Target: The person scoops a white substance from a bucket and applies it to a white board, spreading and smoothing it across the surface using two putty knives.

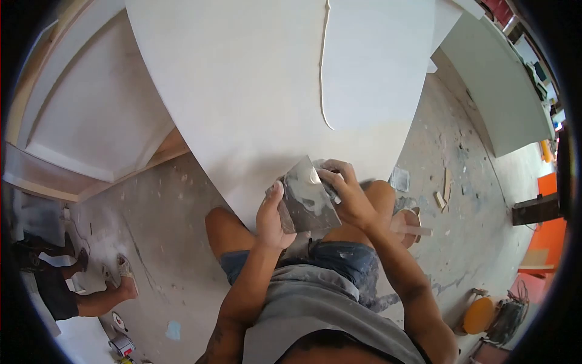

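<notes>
My left hand (pixel 271 217) grips a flat metal putty plate (pixel 305 203) by its left edge, thumb on top. Grey and whitish smears cover the plate, and a dab of pale putty (pixel 314 176) sits near its upper right edge. My right hand (pixel 344 191) is closed at the plate's right side, around what looks like a small putty scraper (pixel 331 193), mostly hidden by the fingers. Both hands are above my lap, at the near end of a large white panel (pixel 242 79). A raised cream bead of putty (pixel 322 73) runs along the panel and curves at its near end.
A curved white panel with a wooden frame (pixel 91 103) stands at left. Another person's legs (pixel 106 297) show at lower left. A pale green panel (pixel 494 85) stands at right. Near my right knee is a container (pixel 409 224) with a stick. Scraps litter the floor (pixel 467 224).
</notes>
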A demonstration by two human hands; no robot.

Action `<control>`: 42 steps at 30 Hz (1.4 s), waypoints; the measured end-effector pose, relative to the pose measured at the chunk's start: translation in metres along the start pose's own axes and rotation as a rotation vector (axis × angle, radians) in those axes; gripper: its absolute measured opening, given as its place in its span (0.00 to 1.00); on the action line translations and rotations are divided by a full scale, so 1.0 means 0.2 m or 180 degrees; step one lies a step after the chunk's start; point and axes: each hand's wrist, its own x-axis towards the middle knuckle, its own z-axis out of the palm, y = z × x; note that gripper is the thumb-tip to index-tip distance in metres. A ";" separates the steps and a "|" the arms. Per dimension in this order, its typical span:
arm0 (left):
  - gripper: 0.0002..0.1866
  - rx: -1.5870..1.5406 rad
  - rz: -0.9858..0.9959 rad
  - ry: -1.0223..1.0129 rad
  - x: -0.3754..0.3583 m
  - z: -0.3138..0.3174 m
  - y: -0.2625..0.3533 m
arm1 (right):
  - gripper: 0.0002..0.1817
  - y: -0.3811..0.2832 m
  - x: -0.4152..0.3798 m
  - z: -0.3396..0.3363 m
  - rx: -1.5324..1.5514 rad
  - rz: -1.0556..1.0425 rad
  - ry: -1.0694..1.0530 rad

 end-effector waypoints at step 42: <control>0.36 0.4665 0.1203 -0.0619 -0.27 -0.24 0.17 | 0.26 -0.31 1.31 -1.01 -0.3279 -0.1099 0.2022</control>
